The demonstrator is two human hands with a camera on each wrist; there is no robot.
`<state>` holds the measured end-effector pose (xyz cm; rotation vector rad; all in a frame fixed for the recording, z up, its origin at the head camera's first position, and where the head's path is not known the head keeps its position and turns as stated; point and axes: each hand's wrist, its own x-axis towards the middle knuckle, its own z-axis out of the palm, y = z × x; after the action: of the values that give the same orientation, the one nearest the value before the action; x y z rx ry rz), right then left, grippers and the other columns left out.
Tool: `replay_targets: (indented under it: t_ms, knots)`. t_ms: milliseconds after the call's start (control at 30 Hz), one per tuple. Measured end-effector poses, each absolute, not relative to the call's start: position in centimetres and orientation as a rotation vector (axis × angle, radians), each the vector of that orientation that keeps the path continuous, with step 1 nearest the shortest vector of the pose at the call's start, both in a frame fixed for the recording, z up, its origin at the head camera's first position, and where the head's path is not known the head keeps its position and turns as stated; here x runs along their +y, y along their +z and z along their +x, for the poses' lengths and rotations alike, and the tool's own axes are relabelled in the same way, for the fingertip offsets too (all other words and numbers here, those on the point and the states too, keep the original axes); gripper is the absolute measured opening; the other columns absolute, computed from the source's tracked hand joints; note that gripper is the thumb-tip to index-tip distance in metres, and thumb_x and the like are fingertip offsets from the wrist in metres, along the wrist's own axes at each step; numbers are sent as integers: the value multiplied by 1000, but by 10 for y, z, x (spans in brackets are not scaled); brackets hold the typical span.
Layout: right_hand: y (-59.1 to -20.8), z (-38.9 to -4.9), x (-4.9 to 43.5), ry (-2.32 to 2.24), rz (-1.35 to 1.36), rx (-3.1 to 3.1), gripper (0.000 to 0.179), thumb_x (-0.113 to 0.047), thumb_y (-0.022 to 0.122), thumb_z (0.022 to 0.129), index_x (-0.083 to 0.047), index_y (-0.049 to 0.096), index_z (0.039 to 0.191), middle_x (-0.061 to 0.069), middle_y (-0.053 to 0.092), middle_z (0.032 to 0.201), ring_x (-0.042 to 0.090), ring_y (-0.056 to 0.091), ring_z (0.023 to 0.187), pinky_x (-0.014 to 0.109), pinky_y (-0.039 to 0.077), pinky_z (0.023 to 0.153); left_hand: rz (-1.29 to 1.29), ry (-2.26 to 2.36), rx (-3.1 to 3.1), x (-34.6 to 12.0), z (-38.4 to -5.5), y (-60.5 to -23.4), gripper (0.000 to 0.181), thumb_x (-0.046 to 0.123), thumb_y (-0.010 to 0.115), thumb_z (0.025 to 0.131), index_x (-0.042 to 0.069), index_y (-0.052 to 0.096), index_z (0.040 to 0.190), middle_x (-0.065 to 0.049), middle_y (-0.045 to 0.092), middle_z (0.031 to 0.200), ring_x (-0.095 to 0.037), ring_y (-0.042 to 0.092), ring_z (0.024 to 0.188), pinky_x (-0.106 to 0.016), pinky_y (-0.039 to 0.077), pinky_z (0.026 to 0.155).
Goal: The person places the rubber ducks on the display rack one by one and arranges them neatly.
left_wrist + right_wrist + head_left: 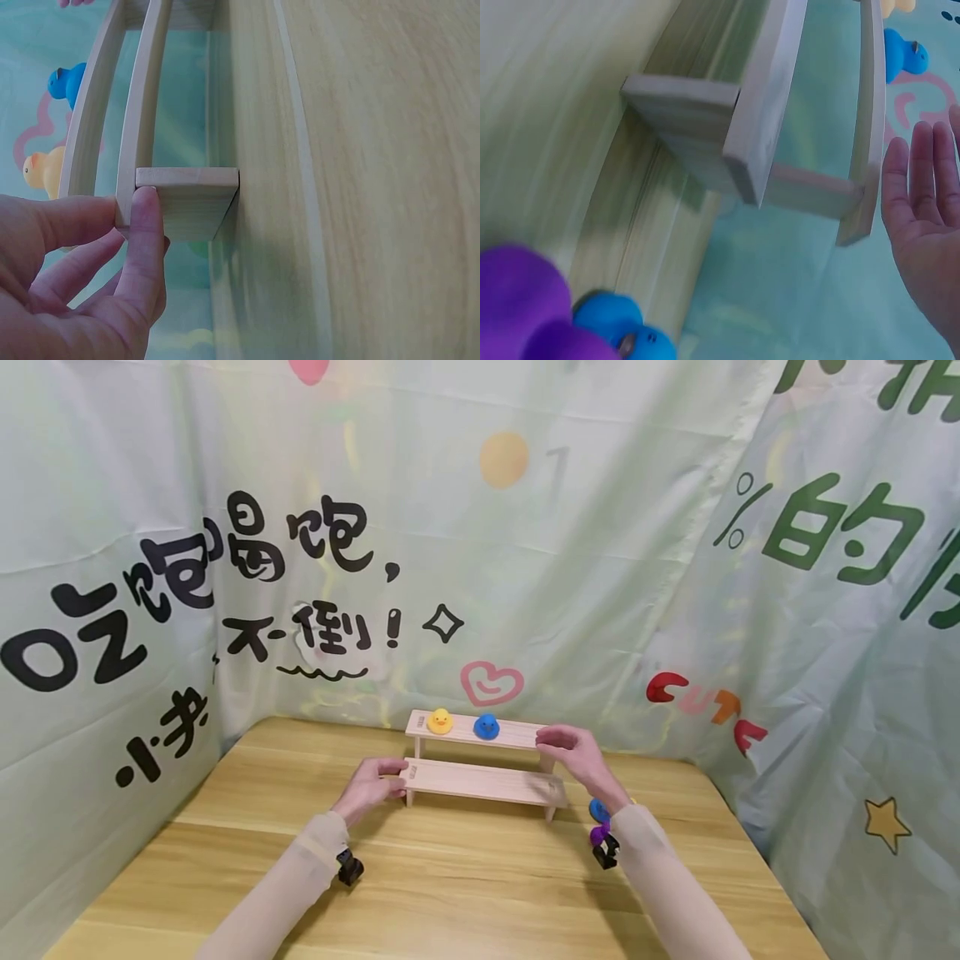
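Observation:
A pale wooden two-tier stand shows its lower shelf (480, 782) in front and its upper shelf (517, 734) behind. My left hand (371, 789) pinches the left end of the lower shelf; in the left wrist view, thumb and index finger (146, 232) meet at that corner. Over the right end of the upper shelf is my right hand (576, 753), holding nothing, its fingers extended in the right wrist view. On the upper shelf sit a yellow rubber duck (440, 721) at the left and a blue rubber duck (486, 727) near the middle.
Right of the stand, by my right wrist, a second blue duck (598, 811) and a purple duck (517, 300) lie on the wood-grain table (465, 877). Printed cloth curtains (585, 568) rise close behind the stand and along both sides of the table.

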<state>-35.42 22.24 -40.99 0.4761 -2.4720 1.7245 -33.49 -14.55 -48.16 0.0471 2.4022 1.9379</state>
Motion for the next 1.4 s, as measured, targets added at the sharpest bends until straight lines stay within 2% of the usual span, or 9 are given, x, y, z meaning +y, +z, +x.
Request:
replay_targets:
  t_ms: [133,300,400,700,1000,1067,1233,1300,1400]
  knots:
    - [-412,-352,235,1757,495,-2457,35,-14,75,86,3,67,116,23,69,112,7,68,91,20,56,85,65,1944,2401,-144,-335,-482,39,-10,59,87,-10,58,126,-28,59,125,-17,66,82,-27,61,74]
    - [-413,-348,249,1771,524,-2482,35,-12,73,88,4,66,118,26,67,115,15,69,95,38,59,89,55,1936,2409,-146,-336,-484,39,-10,59,86,-10,59,125,-28,60,125,-16,66,81,-27,61,75]
    - [-414,-346,259,1750,542,-2516,36,-12,71,89,4,65,120,28,66,117,14,69,94,40,59,87,42,1931,2409,-147,-336,-484,40,-10,58,86,-9,58,126,-28,60,125,-17,66,82,-29,61,77]
    - [-417,-335,291,1721,502,-2632,40,-17,72,90,6,62,121,6,72,109,12,68,94,34,59,81,40,1942,2391,-145,-336,-481,39,-12,58,87,-10,58,126,-28,58,123,-15,65,81,-30,61,78]
    - [-426,-326,321,1686,520,-2764,43,-21,70,91,5,61,125,19,67,120,16,67,101,45,56,93,42,1931,2409,-145,-337,-482,39,-11,58,87,-10,58,126,-28,58,122,-16,65,81,-26,60,75]
    - [-427,-323,328,1691,575,-2794,42,-19,68,92,6,60,125,26,63,123,13,67,103,40,56,95,48,1927,2411,-144,-336,-482,39,-11,58,87,-10,58,126,-28,59,122,-16,65,81,-27,60,75]
    - [-427,-319,346,1677,704,-2856,39,-14,66,94,8,58,126,29,61,126,30,64,113,40,56,94,53,1926,2412,-143,-334,-482,39,-10,58,87,-9,59,126,-28,59,125,-16,65,83,-27,60,76]
    - [-427,-317,352,1686,713,-2888,40,-13,66,93,10,58,126,27,62,125,40,61,114,50,55,94,57,1923,2416,-143,-335,-482,39,-9,58,87,-10,59,126,-28,59,125,-17,65,84,-26,60,75]
    - [-428,-315,359,1681,735,-2944,40,-10,66,93,12,56,126,32,60,126,40,62,112,49,56,92,39,1928,2410,-143,-334,-482,39,-10,58,87,-9,59,126,-28,59,124,-19,65,85,-26,60,74]
